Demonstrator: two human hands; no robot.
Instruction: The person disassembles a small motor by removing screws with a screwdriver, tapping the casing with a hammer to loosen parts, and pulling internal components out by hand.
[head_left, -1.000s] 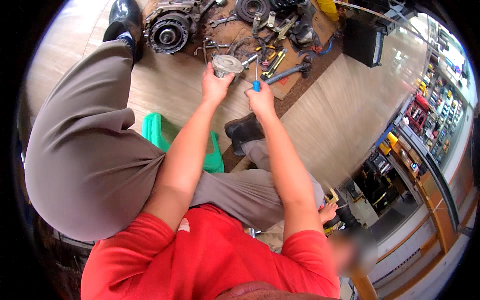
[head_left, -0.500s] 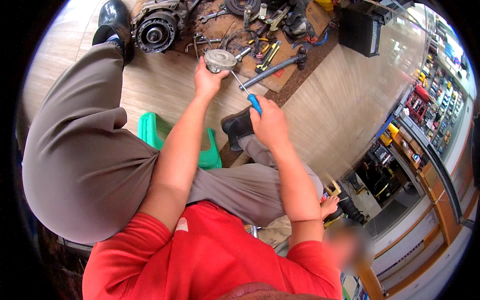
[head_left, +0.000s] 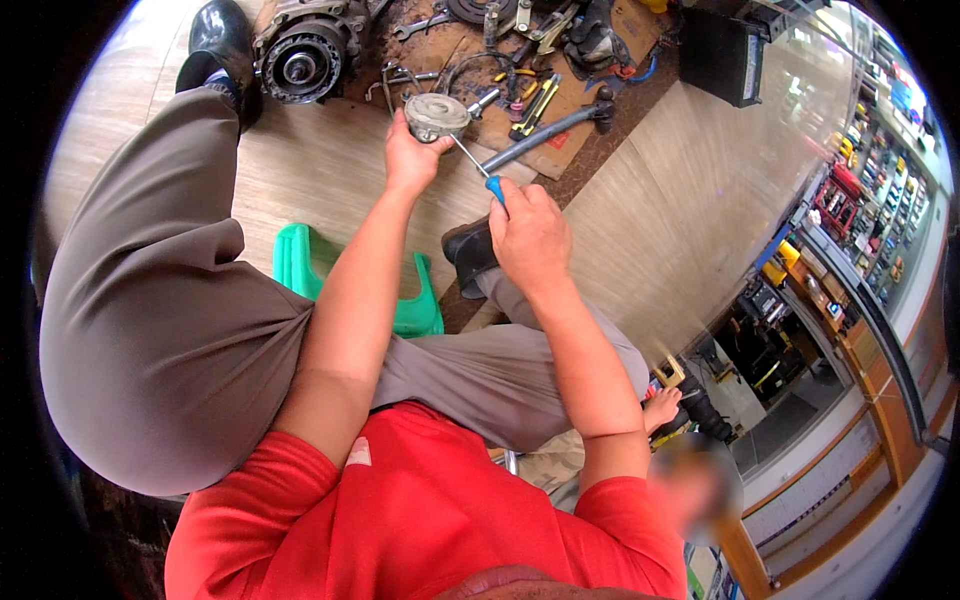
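In my left hand (head_left: pixel 412 158) is a round, greyish metal part (head_left: pixel 437 114), gripped near its lower left edge with the fingers partly hidden beneath it. My right hand (head_left: pixel 532 228) is wrapped round the blue handle of a screwdriver (head_left: pixel 494 186). Its thin shaft points up and left, and the tip meets the near right edge of the round part. Whether the tip sits in a gap there is too small to tell. Just beyond the hands, a hammer (head_left: pixel 548 134) lies slantwise on the cardboard (head_left: pixel 573 150).
A dirty metal machine unit (head_left: pixel 305 55) stands at the far left by my boot (head_left: pixel 222 45). Wrenches (head_left: pixel 420 27), pliers and cables cover the cardboard. A green plastic stool (head_left: pixel 293 262) is below my forearms. At far right stands a black box (head_left: pixel 722 58); another person (head_left: pixel 697 490) is behind my right arm.
My right hand has shifted slightly left and up and turned, covering more of the screwdriver's handle. The round part has moved slightly up and left with my left hand.
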